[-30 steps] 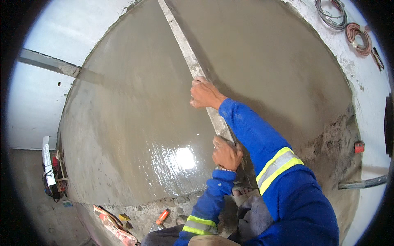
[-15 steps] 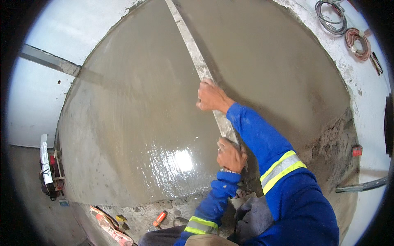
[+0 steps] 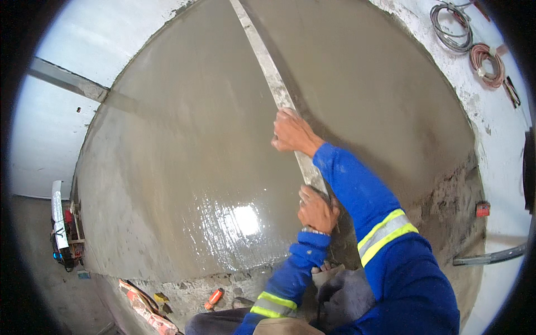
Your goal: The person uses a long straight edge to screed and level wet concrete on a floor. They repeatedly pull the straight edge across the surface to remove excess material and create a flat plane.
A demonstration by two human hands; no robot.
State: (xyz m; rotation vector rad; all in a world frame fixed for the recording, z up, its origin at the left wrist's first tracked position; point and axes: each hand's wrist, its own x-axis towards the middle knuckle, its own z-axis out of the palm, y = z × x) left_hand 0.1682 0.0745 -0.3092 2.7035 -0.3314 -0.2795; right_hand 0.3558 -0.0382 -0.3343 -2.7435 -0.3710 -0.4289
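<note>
A long, pale, mortar-smeared screed bar [image 3: 267,66] lies slantwise across the wet grey screed [image 3: 167,145], running from the top of the view back toward me. My right hand [image 3: 294,132] grips it farther along, fingers wrapped over its edge. Closer to my body, my left hand [image 3: 317,211] is closed round the near end, partly covering it. Both sleeves are blue with reflective bands. Wet, shiny screed spreads left of the bar; on its right the surface looks duller, with a rough patch [image 3: 455,195] by the wall.
White walls [image 3: 61,134] border the screed. Coiled grey cable [image 3: 451,27] and reddish cable [image 3: 487,66] are at the upper right. A small red object [image 3: 483,209] sits by the right wall. An orange-handled tool [image 3: 214,298] and a pinkish bag [image 3: 146,310] lie near my legs.
Both hands and the bar have shifted slightly to the right in the view, with the grip unchanged. The surroundings have moved a little too, as the view has shifted.
</note>
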